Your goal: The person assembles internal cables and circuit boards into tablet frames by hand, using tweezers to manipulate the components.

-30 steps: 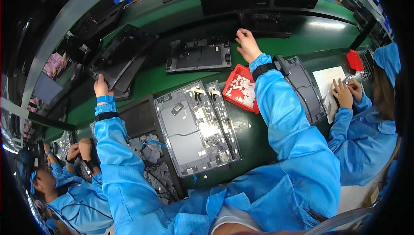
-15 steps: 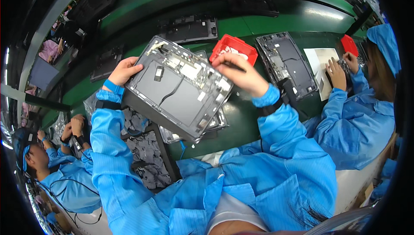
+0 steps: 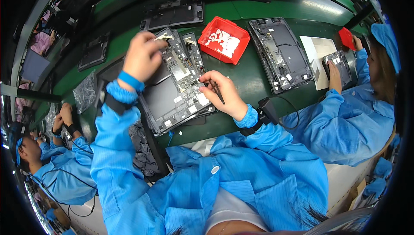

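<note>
An opened laptop chassis (image 3: 160,105) lies tilted on top of others in front of me, its circuit board and inner parts facing up. Above its upper left edge is my left hand (image 3: 142,58), fingers bent but apart, with nothing visible in them. My right hand (image 3: 226,95) pinches dark tweezers (image 3: 217,92) at the right edge of the board. Under the chassis, part of another one (image 3: 192,47) sticks out. Just beyond stands a red bin (image 3: 239,45) with small white pieces (image 3: 224,43) in it.
Right of the bin is a stack of laptop chassis (image 3: 282,58); more chassis (image 3: 174,15) lie on the far side. A tray of grey scraps (image 3: 144,149) sits by my left forearm. Co-workers in blue (image 3: 345,118) work on both sides. A clear plastic bag (image 3: 85,90) lies left.
The chassis my left hand was holding up now rests on the stack. That hand has let go and hovers over its upper edge. My right hand has moved down, with tweezers now visible.
</note>
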The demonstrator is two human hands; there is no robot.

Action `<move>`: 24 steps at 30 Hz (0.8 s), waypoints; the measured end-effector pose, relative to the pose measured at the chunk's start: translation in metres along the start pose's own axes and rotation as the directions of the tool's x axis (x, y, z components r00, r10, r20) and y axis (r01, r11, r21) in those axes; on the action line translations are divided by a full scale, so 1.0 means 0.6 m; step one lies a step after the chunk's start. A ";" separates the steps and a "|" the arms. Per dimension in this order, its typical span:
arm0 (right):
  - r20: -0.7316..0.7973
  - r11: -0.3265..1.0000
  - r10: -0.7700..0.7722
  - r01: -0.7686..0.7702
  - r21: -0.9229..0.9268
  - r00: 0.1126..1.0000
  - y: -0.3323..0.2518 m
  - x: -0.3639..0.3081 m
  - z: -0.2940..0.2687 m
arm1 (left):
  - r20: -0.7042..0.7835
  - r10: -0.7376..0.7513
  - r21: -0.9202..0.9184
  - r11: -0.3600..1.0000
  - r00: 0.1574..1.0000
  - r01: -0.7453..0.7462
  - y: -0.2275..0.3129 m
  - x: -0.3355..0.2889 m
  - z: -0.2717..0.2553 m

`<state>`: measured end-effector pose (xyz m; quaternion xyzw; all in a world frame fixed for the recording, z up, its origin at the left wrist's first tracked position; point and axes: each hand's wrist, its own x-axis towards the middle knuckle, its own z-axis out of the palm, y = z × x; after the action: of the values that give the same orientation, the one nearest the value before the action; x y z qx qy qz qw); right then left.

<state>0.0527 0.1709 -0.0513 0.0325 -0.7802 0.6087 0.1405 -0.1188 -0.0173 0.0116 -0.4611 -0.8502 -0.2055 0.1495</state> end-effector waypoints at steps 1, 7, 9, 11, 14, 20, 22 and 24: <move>0.031 1.000 0.024 -0.024 -0.008 0.999 -0.005 0.001 -0.001 | 0.072 0.035 -0.143 0.989 0.997 -0.025 0.035 -0.009 0.000; -0.039 0.981 -0.173 0.168 -0.099 0.984 0.003 0.019 -0.009 | 0.102 0.095 -0.214 0.974 0.990 -0.071 0.128 -0.055 0.038; -0.150 0.956 -0.226 0.189 -0.226 0.963 -0.005 0.015 -0.021 | 0.094 0.067 -0.196 0.979 0.993 -0.048 0.129 -0.055 0.038; -0.105 0.856 -0.387 0.315 -0.409 0.916 -0.006 0.024 -0.037 | 0.083 0.056 -0.204 0.978 0.995 -0.038 0.130 -0.055 0.033; -0.026 0.774 -0.439 0.363 -0.519 0.898 -0.028 0.029 -0.037 | 0.170 -0.103 -0.324 0.933 0.980 0.154 0.136 -0.065 0.023; 0.204 0.814 -0.438 0.483 -0.322 0.875 0.006 0.046 -0.013 | 0.399 -0.382 -0.492 0.678 0.834 0.546 0.143 -0.083 0.023; 0.229 0.837 -0.396 0.452 -0.309 0.889 0.002 0.046 -0.011 | 0.334 -0.380 -0.522 0.688 0.863 0.505 0.145 -0.079 0.026; 0.221 0.848 -0.376 0.430 -0.310 0.900 0.004 0.045 -0.008 | 0.409 -0.406 -0.527 0.626 0.817 0.575 0.140 -0.073 0.027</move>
<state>0.0273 0.1792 -0.0452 0.2166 -0.8601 0.4119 0.2088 -0.0253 0.0004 -0.0043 -0.2540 -0.8358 -0.4505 -0.1844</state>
